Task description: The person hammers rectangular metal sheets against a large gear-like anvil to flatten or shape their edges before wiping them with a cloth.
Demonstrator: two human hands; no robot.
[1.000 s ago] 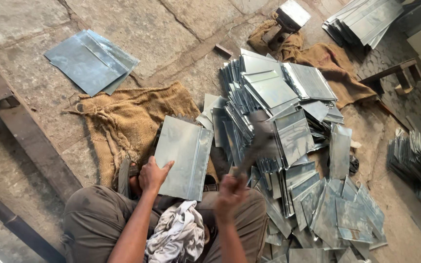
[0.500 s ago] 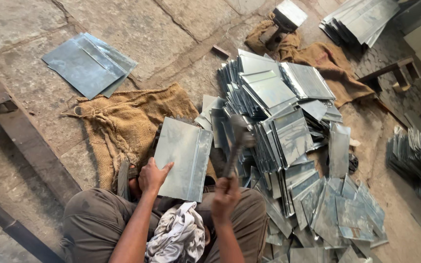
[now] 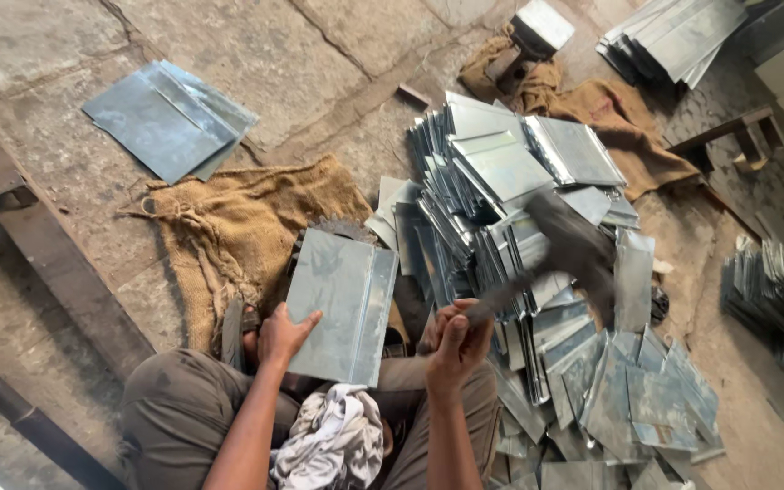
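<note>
Galvanised sheet metal, folded along 1 long edge, lies in front of my knees: this metal panel [image 3: 342,304] rests partly on the burlap sack [image 3: 247,227], and my left hand [image 3: 281,333] lies flat and spread on its near left corner to pin it. I judge it thin, stiff and light, with sharp cut edges and a slick face, so it is best held down by the palm on the flat, away from the rim. My right hand [image 3: 454,338] is closed around the handle of a hammer [image 3: 566,247], raised and blurred over the heap of folded panels [image 3: 537,272] on my right. A crumpled white rag [image 3: 333,445] sits on my lap. More flat sheets [image 3: 170,113] lie well apart on the concrete floor [image 3: 319,54].
</note>
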